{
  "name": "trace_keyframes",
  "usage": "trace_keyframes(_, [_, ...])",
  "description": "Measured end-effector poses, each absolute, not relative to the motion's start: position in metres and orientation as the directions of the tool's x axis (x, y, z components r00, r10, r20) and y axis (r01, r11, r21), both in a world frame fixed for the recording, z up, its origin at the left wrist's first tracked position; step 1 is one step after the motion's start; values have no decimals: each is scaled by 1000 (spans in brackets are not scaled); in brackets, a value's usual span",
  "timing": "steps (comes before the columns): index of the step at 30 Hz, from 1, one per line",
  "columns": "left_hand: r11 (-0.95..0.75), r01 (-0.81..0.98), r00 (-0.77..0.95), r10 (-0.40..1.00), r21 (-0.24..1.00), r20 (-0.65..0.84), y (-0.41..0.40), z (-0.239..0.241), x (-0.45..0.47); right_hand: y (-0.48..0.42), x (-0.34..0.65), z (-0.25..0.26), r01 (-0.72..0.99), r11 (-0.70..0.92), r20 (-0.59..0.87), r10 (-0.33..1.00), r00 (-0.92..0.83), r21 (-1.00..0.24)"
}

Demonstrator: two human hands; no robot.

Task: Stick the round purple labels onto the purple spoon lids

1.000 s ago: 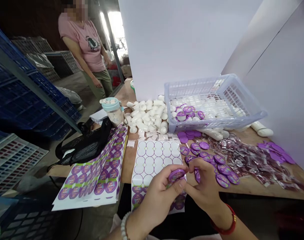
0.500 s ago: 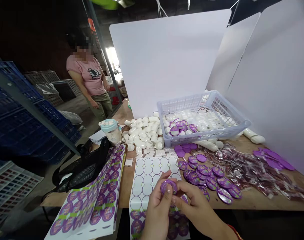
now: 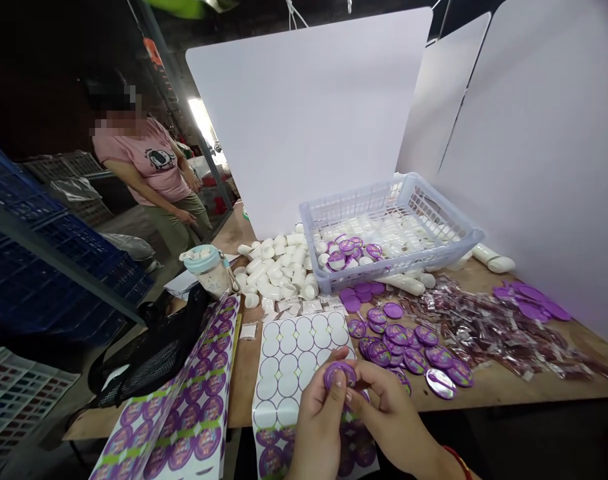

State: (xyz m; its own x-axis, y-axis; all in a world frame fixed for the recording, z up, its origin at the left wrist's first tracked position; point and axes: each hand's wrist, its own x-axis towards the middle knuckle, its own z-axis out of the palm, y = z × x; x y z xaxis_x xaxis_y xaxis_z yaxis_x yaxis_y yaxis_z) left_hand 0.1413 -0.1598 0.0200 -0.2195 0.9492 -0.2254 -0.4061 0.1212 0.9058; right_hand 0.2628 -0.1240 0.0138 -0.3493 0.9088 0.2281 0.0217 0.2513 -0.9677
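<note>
My left hand (image 3: 319,420) and my right hand (image 3: 389,417) meet at the near edge of the wooden table (image 3: 489,387). Both pinch one round purple lid (image 3: 339,373), the left thumb pressed on its face. Under my hands lies a sticker sheet (image 3: 289,360) with many empty white circles and a few purple stickers left near me. Several purple lids (image 3: 409,347) lie scattered just to the right of my hands.
A pale plastic basket (image 3: 424,253) holds white containers and a few purple-topped ones. White containers (image 3: 279,263) are heaped left of it. Full sticker sheets (image 3: 194,413) hang over the left edge. Small wrapped packets (image 3: 499,327) spread at right. A person in a pink shirt (image 3: 149,167) stands beyond, at the left.
The view has tilted up and shifted. My hands stayed together on the purple lid, now lower in view, and the left thumb moved onto its face.
</note>
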Motion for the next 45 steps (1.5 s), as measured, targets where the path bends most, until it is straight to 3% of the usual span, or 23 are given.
trace_keyframes(5, [139, -429, -186, 953, 892, -239, -158, 14, 140, -124, 263, 5, -143, 51, 101, 923, -370, -988])
trace_keyframes(10, [161, -505, -161, 947, 848, -276, -157, 9, 143, -124, 263, 3, -208, -17, 66, 920, -386, -978])
trace_keyframes(15, [188, -545, -118, 948, 817, -297, -159, 12, 149, -124, 261, 11, -375, -134, 28, 919, -394, -917])
trace_keyframes(21, [186, -604, -132, 936, 775, -327, -163, 17, 151, -127, 259, 11, -373, -92, 67, 918, -392, -923])
trace_keyframes(29, [186, -535, -129, 946, 824, -297, -163, 9, 142, -127, 259, 12, -324, -42, 97, 911, -401, -945])
trace_keyframes(31, [169, -486, -120, 959, 858, -257, -159, 5, 132, -126, 261, 13, -308, -30, 86, 930, -357, -951])
trace_keyframes(34, [110, -260, -94, 986, 959, -138, -151, 3, 110, -125, 265, 14, -311, -43, 53, 955, -293, -950])
trace_keyframes(39, [182, -209, 62, 983, 961, -173, -150, 12, 86, -127, 264, 11, -273, -22, 70, 944, -324, -962])
trace_keyframes(41, [152, -5, 56, 987, 988, -152, -151, 17, 81, -127, 264, 7, -249, -20, 68, 938, -341, -968])
trace_keyframes(43, [130, 170, 68, 987, 977, -144, -151, 21, 75, -124, 267, 3, -180, 30, 90, 938, -334, -983])
trace_keyframes(45, [142, 141, 76, 985, 980, -154, -150, 23, 68, -117, 276, 1, -4, 164, 157, 937, -312, -986])
